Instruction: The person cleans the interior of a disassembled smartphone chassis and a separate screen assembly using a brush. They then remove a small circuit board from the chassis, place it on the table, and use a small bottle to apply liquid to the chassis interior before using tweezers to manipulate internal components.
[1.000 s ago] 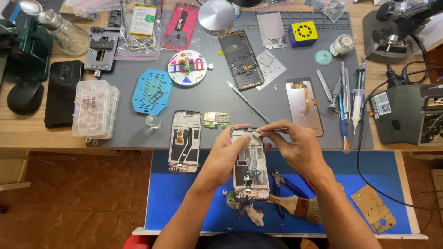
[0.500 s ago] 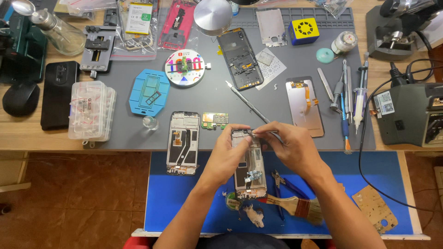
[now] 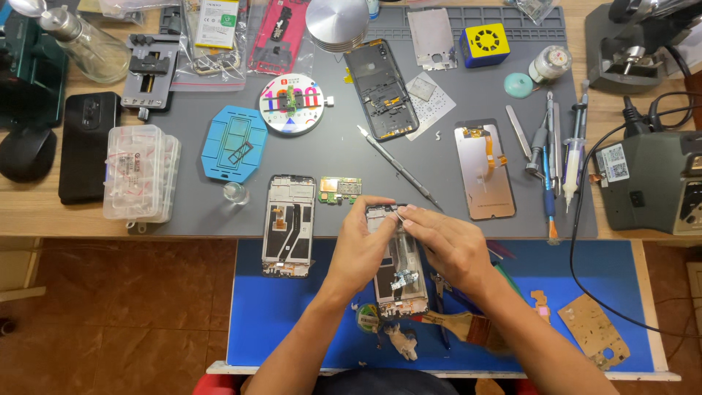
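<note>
Opened silver-framed phone chassis [image 3: 398, 267] sits just right of the frame's centre, lifted over the near edge of the grey work mat [image 3: 439, 95] and the blue mat [image 3: 292, 307] below it. The left hand [image 3: 362, 245] closes on the chassis's left edge with thumb and fingers clamped around it, seemingly to steady it with the inner side turned up toward the camera. The right hand [image 3: 450, 245] lies across its upper right part, fingertips pinched together at the top edge; whether they pinch a tiny part, a tool tip or only the frame is too small to tell. Both hands cover most of the upper half, so only the lower interior with a small metal piece shows.

Just left of the hands, a second stripped phone frame with black interior [image 3: 288, 225] lies flat, bridging the grey and blue mats, and a small green circuit board [image 3: 340, 189] rests beside it, near at hand. A thin metal pry tool [image 3: 398, 167] lies diagonally above the hands. Right of it lies a detached display panel with orange flex cable [image 3: 485, 170]. A wooden-handled brush [image 3: 468, 325] lies partly under the right forearm, its bristles hidden. At the lower edge, the wooden counter [image 3: 44, 219] gives way to tiled floor.
</note>
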